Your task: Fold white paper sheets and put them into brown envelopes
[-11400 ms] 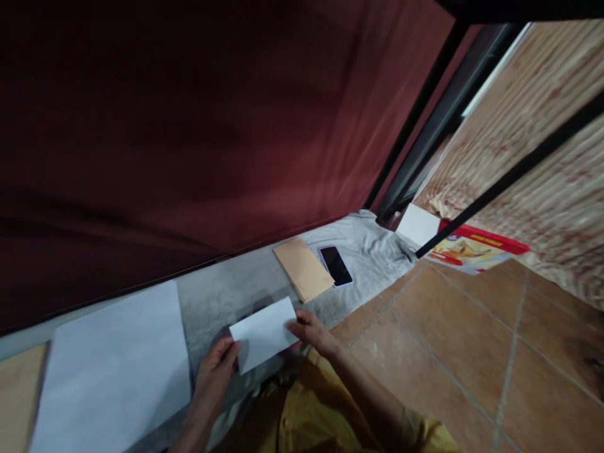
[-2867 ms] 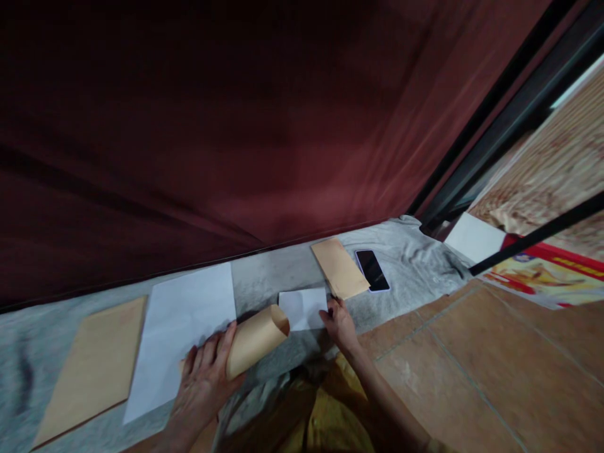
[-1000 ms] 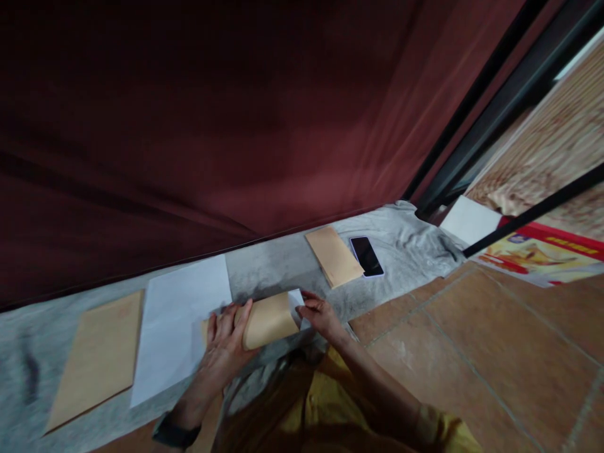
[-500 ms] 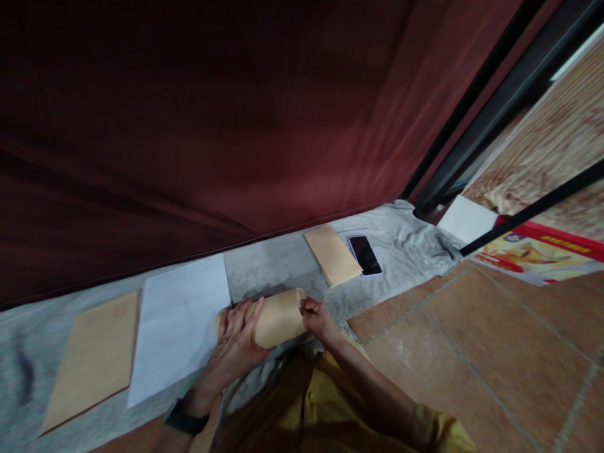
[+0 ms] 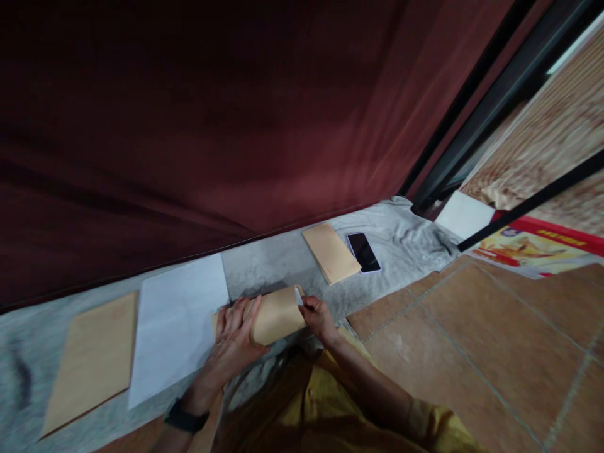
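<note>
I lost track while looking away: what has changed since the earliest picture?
Both hands held the small white paper then. Now the left hand holds a tan envelope, the right hand is at its open end, and the small white paper has gone leftward into it, only a sliver showing. The phone and large white sheet lie as before.

The left hand [image 5: 236, 340] holds a bulging brown envelope [image 5: 279, 316] above the gray cloth [image 5: 399, 229] while the right hand [image 5: 321, 318] pinches a white slip [image 5: 299, 297] at its open end, a large white sheet [image 5: 177, 327] and a wide tan envelope [image 5: 92, 358] lying leftward, a small tan envelope [image 5: 331, 253] and a phone [image 5: 363, 253] farther right.
</note>
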A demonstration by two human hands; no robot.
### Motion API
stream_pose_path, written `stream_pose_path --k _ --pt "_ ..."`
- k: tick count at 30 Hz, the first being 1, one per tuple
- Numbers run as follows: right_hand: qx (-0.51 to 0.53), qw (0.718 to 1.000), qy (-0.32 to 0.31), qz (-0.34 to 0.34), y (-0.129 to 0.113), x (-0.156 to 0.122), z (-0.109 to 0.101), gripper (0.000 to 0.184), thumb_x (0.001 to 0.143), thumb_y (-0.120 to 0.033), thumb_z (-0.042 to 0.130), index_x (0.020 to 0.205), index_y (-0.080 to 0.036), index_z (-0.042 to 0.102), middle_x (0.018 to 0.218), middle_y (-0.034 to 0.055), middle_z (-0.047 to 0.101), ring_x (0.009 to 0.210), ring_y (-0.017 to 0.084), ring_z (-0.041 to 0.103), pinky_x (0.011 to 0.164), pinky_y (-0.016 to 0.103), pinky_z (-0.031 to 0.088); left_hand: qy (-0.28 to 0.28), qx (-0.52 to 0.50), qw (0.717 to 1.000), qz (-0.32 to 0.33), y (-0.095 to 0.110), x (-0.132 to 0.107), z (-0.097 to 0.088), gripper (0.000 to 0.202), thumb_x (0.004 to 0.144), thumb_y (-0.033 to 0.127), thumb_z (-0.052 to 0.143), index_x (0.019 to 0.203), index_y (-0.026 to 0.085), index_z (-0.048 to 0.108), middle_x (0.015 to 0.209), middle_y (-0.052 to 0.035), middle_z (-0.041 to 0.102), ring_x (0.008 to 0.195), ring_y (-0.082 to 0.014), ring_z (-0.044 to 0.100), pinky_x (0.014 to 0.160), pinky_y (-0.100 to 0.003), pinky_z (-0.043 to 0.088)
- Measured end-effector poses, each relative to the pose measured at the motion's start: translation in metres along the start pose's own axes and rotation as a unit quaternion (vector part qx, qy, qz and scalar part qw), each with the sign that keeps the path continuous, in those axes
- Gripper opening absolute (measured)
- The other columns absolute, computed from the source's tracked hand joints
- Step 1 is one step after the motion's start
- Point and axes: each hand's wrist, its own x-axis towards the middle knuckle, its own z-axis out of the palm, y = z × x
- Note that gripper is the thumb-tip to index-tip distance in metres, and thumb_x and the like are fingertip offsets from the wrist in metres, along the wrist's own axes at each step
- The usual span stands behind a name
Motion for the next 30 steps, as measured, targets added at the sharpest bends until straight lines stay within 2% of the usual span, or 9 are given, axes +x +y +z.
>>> stream_pose_path --k 3,8,12,14,17,20,23,25,30 --pt "0.08 0.997 -0.007 0.016 0.001 -0.002 0.005 0.015 0.08 -0.035 0.064 0.071 -0.024 0.068 0.071 0.0002 0.067 0.069 0.018 0.061 0.066 0.028 0.051 -0.004 -0.006 1.0 0.001 -0.003 -0.001 0.002 0.114 0.07 0.048 0.081 0.164 0.021 0.023 0.161 -0.0215 0.041 0.151 -0.0426 0.035 0.125 -0.062 0.014" --pt "0.119 0.99 0.065 0.029 0.001 0.0 0.007 0.019 0.075 -0.04 0.069 0.073 -0.025 0.058 0.071 -0.0015 0.062 0.066 0.016 0.057 0.063 0.027 0.049 0.008 -0.027 1.0 0.0 0.0 -0.003 -0.004 0.108 0.078 0.05 0.078 0.165 0.024 0.021 0.169 -0.0204 0.029 0.156 -0.0424 0.026 0.125 -0.064 0.013" --pt "0.129 0.981 0.138 0.04 -0.005 0.005 0.006 0.027 0.073 -0.046 0.071 0.073 -0.025 0.055 0.068 -0.0025 0.059 0.064 0.015 0.054 0.062 0.027 0.048 0.113 -0.116 0.983 -0.087 0.024 -0.012 -0.012 0.082 0.092 0.049 0.064 0.162 0.026 0.029 0.166 -0.0172 0.034 0.155 -0.037 0.029 0.125 -0.061 0.023" --pt "0.149 0.973 0.166 0.06 -0.007 0.006 0.008 0.029 0.073 -0.049 0.072 0.076 -0.025 0.055 0.069 -0.0024 0.06 0.065 0.016 0.056 0.063 0.028 0.05 0.177 -0.202 0.944 -0.19 0.043 -0.021 -0.012 0.07 0.096 0.049 0.059 0.159 0.026 0.036 0.159 -0.0155 0.043 0.148 -0.0326 0.042 0.12 -0.054 0.037" --pt "0.193 0.959 0.192 0.079 -0.009 0.006 0.016 0.032 0.073 -0.051 0.072 0.078 -0.026 0.053 0.072 -0.0016 0.063 0.067 0.017 0.058 0.063 0.028 0.051 0.207 -0.35 0.842 -0.354 0.074 -0.032 -0.004 0.056 0.099 0.054 0.052 0.148 0.029 0.047 0.14 -0.0101 0.059 0.125 -0.0267 0.062 0.105 -0.044 0.053" --pt "0.21 0.955 0.196 0.074 -0.008 0.002 0.026 0.035 0.071 -0.053 0.071 0.081 -0.026 0.053 0.076 -0.0008 0.064 0.068 0.017 0.058 0.063 0.029 0.051 0.179 -0.509 0.723 -0.431 0.101 -0.027 0.005 0.052 0.094 0.058 0.059 0.137 0.03 0.052 0.134 -0.0069 0.064 0.119 -0.025 0.065 0.097 -0.041 0.057" --pt "0.214 0.956 0.189 0.071 -0.009 -0.001 0.034 0.034 0.07 -0.053 0.07 0.082 -0.026 0.052 0.078 -0.0003 0.064 0.07 0.018 0.058 0.067 0.03 0.052 0.096 -0.671 0.593 -0.434 0.119 -0.004 0.011 0.05 0.083 0.059 0.072 0.117 0.023 0.061 0.117 -0.0094 0.073 0.107 -0.0265 0.071 0.091 -0.042 0.059" --pt "0.215 0.957 0.185 0.068 -0.011 -0.003 0.037 0.033 0.069 -0.051 0.07 0.082 -0.026 0.051 0.079 -0.0001 0.064 0.072 0.018 0.059 0.069 0.03 0.053 0.103 -0.706 0.56 -0.422 0.126 0.013 0.014 0.046 0.079 0.051 0.078 0.113 0.024 0.062 0.118 -0.008 0.074 0.105 -0.0253 0.072 0.091 -0.041 0.059" --pt "0.195 0.963 0.167 0.077 -0.02 -0.009 0.03 0.026 0.075 -0.048 0.065 0.083 -0.026 0.055 0.077 -0.0006 0.066 0.068 0.017 0.06 0.064 0.028 0.053 0.099 -0.705 0.546 -0.441 0.123 0.032 0.016 0.039 0.072 0.042 0.083 0.1 0.022 0.066 0.105 -0.0063 0.078 0.091 -0.0228 0.072 0.078 -0.035 0.059"
